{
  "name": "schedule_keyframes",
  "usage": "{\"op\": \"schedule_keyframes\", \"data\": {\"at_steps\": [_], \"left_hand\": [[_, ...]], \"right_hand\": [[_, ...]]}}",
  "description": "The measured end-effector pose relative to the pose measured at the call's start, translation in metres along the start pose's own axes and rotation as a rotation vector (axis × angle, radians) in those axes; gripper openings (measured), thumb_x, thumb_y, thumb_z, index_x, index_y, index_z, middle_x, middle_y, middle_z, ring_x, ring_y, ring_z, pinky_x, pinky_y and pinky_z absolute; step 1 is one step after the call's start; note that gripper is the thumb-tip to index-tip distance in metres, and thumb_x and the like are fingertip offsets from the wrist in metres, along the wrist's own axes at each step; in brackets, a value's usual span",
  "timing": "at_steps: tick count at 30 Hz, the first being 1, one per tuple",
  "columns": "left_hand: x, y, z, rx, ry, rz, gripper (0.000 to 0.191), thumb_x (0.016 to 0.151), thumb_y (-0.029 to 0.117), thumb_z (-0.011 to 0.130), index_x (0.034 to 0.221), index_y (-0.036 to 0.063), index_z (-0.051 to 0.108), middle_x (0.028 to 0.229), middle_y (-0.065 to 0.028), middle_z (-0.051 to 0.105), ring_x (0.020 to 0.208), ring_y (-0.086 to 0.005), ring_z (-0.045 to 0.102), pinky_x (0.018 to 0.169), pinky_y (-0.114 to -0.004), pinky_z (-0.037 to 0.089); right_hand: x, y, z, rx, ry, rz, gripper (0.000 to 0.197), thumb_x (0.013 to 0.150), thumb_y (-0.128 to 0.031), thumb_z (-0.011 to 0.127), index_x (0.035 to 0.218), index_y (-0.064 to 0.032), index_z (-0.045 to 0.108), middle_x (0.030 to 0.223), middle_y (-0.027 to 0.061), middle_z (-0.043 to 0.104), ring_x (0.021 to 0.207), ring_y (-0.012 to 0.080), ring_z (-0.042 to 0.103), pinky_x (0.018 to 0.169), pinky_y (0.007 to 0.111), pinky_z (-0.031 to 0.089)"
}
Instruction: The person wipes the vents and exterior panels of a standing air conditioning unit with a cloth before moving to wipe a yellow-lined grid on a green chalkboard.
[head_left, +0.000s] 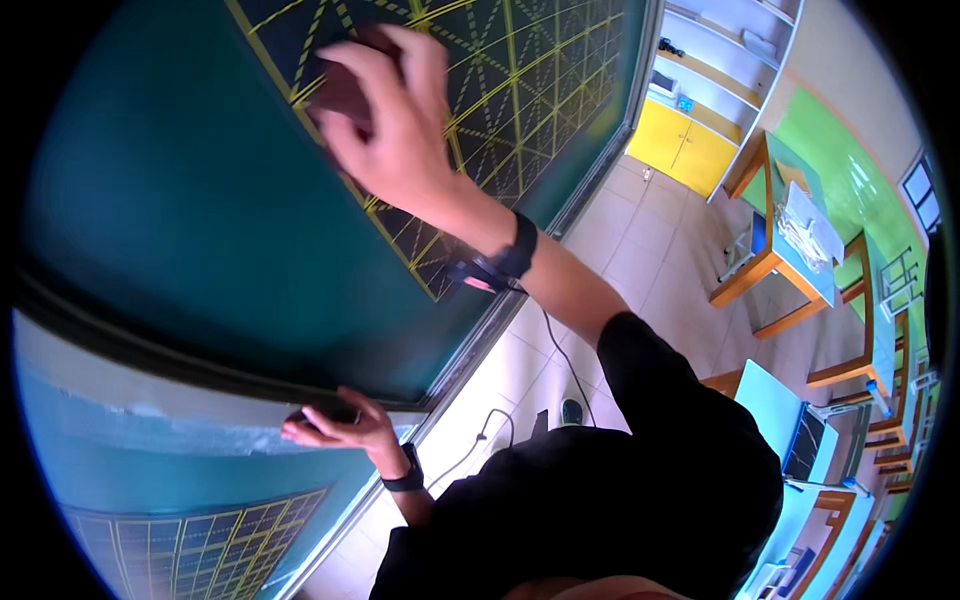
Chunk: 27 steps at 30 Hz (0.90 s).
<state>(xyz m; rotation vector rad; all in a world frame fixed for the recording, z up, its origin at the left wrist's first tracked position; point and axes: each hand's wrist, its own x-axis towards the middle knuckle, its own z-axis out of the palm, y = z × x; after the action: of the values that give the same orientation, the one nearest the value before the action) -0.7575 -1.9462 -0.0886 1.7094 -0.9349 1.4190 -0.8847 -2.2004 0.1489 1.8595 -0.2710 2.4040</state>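
Note:
My right hand (397, 127) grips a dark reddish-brown block (341, 94), which looks like a chalkboard eraser, over the edge of a black panel with a yellow writing grid (517, 90). This panel lies against a green chalkboard (180, 187). Motion blurs the hand, so contact between block and panel is hard to judge. Lower down, my left hand (349, 427) is curled around a dark object (334, 415), mostly hidden by the fingers; its kind is unclear. That hand is by the chalkboard's dark side frame (187, 364). Both wrists wear black bands.
A second green board (187, 476) with a yellow grid (217, 540) stands beyond the frame. Cables (562, 345) trail over the tiled floor (637, 247) near my shoe (571, 411). Tables (810, 259), a stool (750, 240) and a shelf unit with yellow doors (682, 146) stand to the right.

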Motion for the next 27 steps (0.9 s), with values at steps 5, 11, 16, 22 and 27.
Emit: {"op": "schedule_keyframes", "data": {"at_steps": [5, 11, 16, 22, 27], "left_hand": [[-0.002, -0.01, 0.001, 0.195, 0.036, 0.047, 0.058, 0.097, 0.009, 0.066, 0.149, -0.0006, 0.044, 0.158, -0.0297, 0.034, 0.147, -0.0509, 0.032, 0.116, -0.064, 0.035], [0.001, 0.003, -0.002, 0.24, -0.013, -0.005, 0.061, 0.1, 0.011, 0.064, 0.154, 0.0018, 0.037, 0.163, -0.0249, 0.027, 0.151, -0.0467, 0.026, 0.12, -0.065, 0.03], [0.024, 0.034, -0.018, 0.191, -0.005, -0.152, 0.07, 0.098, 0.016, 0.069, 0.157, 0.0046, 0.034, 0.165, -0.0207, 0.028, 0.152, -0.044, 0.027, 0.12, -0.064, 0.03], [0.049, 0.095, -0.016, 0.023, -0.021, -0.213, 0.074, 0.098, 0.018, 0.068, 0.16, 0.0078, 0.03, 0.165, -0.0219, 0.028, 0.152, -0.0435, 0.027, 0.122, -0.062, 0.025], [0.074, 0.167, 0.02, -0.215, -0.158, -0.213, 0.064, 0.101, 0.015, 0.058, 0.159, 0.0044, 0.033, 0.168, -0.0243, 0.018, 0.156, -0.0457, 0.015, 0.122, -0.061, 0.02]], "right_hand": [[0.065, 0.028, 0.013, 0.021, 0.012, -0.261, 0.05, 0.067, -0.021, 0.086, 0.113, -0.0236, 0.068, 0.12, 0.0133, 0.052, 0.105, 0.0337, 0.05, 0.087, 0.05, 0.044], [0.09, 0.108, -0.041, -0.077, 0.011, -0.161, 0.048, 0.089, -0.006, 0.06, 0.137, -0.0097, 0.056, 0.13, 0.0222, 0.058, 0.115, 0.0421, 0.058, 0.1, 0.048, 0.048], [0.101, 0.212, -0.071, -0.154, 0.158, 0.102, 0.04, 0.097, -0.013, 0.055, 0.136, -0.0044, 0.056, 0.115, 0.0194, 0.06, 0.106, 0.0352, 0.06, 0.095, 0.044, 0.047], [0.079, 0.296, -0.076, -0.177, 0.321, 0.449, 0.051, 0.1, -0.027, 0.058, 0.144, -0.0034, 0.051, 0.13, 0.0227, 0.058, 0.122, 0.0398, 0.055, 0.106, 0.046, 0.042], [0.062, 0.224, -0.063, -0.06, 0.277, 0.237, 0.051, 0.09, -0.019, 0.062, 0.139, -0.009, 0.053, 0.12, 0.0196, 0.055, 0.11, 0.0387, 0.058, 0.095, 0.047, 0.047]]}}
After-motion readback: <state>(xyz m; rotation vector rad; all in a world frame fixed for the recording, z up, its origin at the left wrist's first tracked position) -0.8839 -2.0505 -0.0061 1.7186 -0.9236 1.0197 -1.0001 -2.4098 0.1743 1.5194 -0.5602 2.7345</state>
